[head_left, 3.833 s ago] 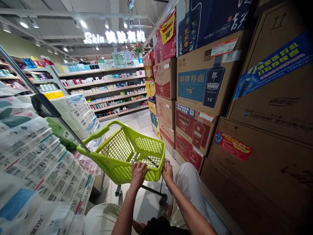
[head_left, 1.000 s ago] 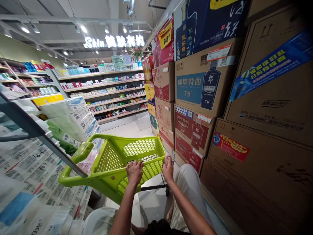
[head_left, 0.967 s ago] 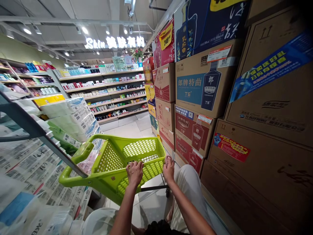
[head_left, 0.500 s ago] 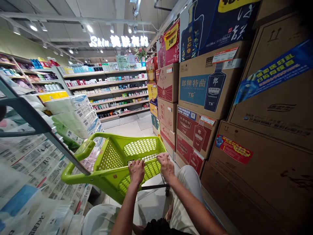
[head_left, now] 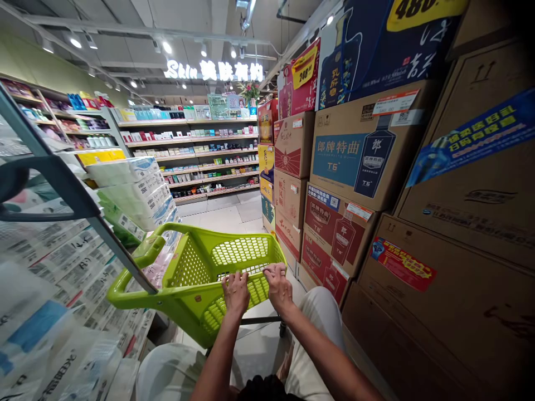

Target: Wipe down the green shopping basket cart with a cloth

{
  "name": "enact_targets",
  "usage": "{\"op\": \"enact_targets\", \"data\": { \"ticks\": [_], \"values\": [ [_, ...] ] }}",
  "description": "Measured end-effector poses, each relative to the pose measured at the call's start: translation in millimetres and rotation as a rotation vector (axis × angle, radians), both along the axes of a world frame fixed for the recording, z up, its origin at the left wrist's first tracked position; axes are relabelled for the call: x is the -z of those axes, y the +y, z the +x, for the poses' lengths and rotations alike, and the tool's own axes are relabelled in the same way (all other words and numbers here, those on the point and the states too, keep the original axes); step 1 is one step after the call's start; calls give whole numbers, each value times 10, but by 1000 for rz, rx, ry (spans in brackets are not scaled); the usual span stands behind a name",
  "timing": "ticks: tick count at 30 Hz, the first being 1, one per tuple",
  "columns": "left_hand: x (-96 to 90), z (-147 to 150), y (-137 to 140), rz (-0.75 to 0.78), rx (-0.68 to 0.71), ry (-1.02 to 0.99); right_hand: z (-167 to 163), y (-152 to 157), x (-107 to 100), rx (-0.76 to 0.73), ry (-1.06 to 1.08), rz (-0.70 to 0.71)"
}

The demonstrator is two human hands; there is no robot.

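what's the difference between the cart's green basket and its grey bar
The green basket is bright lime; the grey bar is dull. The green basket is a wide, holed tub; the grey bar is long and slim. The left hand and right hand rest on the green basket's rim; neither touches the grey bar. Both belong to one cart.
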State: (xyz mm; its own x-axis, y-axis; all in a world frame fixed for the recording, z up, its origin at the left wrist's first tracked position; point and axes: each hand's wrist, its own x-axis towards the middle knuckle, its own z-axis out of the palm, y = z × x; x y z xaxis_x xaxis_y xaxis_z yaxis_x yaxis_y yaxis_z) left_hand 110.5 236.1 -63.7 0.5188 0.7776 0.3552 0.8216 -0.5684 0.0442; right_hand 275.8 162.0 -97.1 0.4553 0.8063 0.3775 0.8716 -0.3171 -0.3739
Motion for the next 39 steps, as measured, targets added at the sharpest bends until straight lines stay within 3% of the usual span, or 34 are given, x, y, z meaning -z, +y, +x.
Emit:
{"op": "enact_targets", "data": {
  "ticks": [2, 6, 11, 15, 20, 23, 26, 31, 36, 39],
  "values": [
    [-23, -55, -4, 15, 0, 5, 28, -1, 11, 6, 6, -23],
    [-76, -234, 36, 86, -74, -13, 80, -3, 52, 173, 61, -69],
    [-103, -309, 45, 77, -97, -41, -15, 9, 24, 102, 2, -90],
    [-106, -255, 9, 43, -66, -33, -41, 2, -85, 237, 88, -136],
    [-118, -226, -23, 49, -135, 0, -202, 28, -181, 71, 0, -148],
    [-147, -307, -21, 77, -105, -26, -155, 28, -218, 150, 31, -160],
    [-178, -364, -21, 92, -165, -40, -181, 48, -227, 243, 69, -176],
    [-216, -418, -22, 86, -149, -47, -415, 89, -190, 27, 12, -135],
    [-267, -564, 18, 126, -167, -81, -338, 73, -219, 184, 72, -134],
    [-269, -611, 42, 120, -196, -67, -434, 95, -241, 97, 20, -125]
  ]
}}
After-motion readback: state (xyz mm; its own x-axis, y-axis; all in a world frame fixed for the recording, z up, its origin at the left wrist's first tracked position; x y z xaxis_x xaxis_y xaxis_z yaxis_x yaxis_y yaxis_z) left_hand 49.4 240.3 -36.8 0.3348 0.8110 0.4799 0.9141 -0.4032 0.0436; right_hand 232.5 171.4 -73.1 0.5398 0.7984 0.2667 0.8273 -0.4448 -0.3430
